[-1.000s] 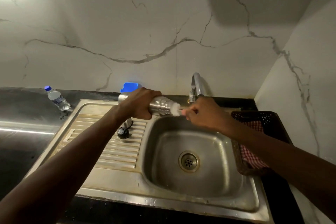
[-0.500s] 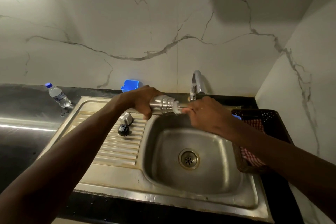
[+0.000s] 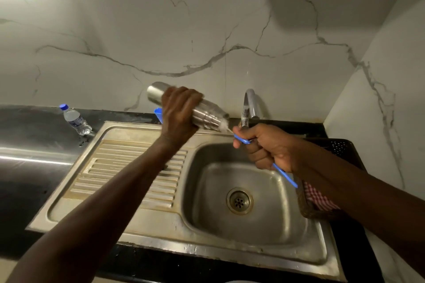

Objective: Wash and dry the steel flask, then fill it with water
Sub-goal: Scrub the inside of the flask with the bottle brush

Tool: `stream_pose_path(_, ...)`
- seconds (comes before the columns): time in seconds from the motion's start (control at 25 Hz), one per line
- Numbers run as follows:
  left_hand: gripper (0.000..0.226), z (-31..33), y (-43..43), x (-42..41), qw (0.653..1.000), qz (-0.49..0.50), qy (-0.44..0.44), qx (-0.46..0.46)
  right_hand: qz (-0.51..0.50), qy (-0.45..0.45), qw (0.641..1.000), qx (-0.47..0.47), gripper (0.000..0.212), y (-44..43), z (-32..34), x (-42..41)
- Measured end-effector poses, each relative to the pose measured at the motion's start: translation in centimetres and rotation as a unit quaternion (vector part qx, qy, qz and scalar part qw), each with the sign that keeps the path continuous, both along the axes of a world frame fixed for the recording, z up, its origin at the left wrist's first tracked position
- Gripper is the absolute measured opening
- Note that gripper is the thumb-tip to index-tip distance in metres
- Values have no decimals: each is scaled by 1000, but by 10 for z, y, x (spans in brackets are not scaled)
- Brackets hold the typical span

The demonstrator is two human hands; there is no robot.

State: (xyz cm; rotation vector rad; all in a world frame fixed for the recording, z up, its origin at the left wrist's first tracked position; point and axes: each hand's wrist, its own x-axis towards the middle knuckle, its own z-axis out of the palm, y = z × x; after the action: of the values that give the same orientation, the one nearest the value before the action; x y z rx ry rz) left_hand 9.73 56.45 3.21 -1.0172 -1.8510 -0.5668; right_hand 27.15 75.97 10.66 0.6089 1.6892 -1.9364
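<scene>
Lifted higher than a second ago and tipped mouth-down toward the sink [image 3: 161, 223]: steel flask [image 3: 208, 116], gripped round the middle by the left hand [image 3: 180, 110]; pulled nearly out now, just bristles at the mouth: blue brush [image 3: 284, 174], fingers of the right hand [image 3: 266, 147] curled tight round the handle. Probably means inside scrub about done, rinse next. Quick count: one flask, one brush, one tap [image 3: 249, 105], one plastic bottle [image 3: 74, 119] on the table [image 3: 27, 145], one basket [image 3: 342, 147], one checked cloth [image 3: 318, 197].
</scene>
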Motion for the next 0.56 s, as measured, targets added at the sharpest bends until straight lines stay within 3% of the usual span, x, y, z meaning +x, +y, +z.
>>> stream_pose_path(0.12,39,-3,1,-1,998,-39,-8,-49,-5,24,999,29,38,-5,-1,-1)
stream_pose_path(0.24,51,9,-42,-25,980,20,-147,-133,11,118,978,173,44,12,1,17)
stream_pose_path(0.4,56,-2,-43,-28,897,120,-334,-262,36,165,933,319,46,21,-9,25)
stream_pose_path(0.48,63,-11,-48,-30,864,98,-402,-288,66,163,918,356,46,22,-15,27)
stream_pose_path(0.56,70,-18,-59,-36,853,59,-416,-310,92,158,913,365,47,24,-21,30)
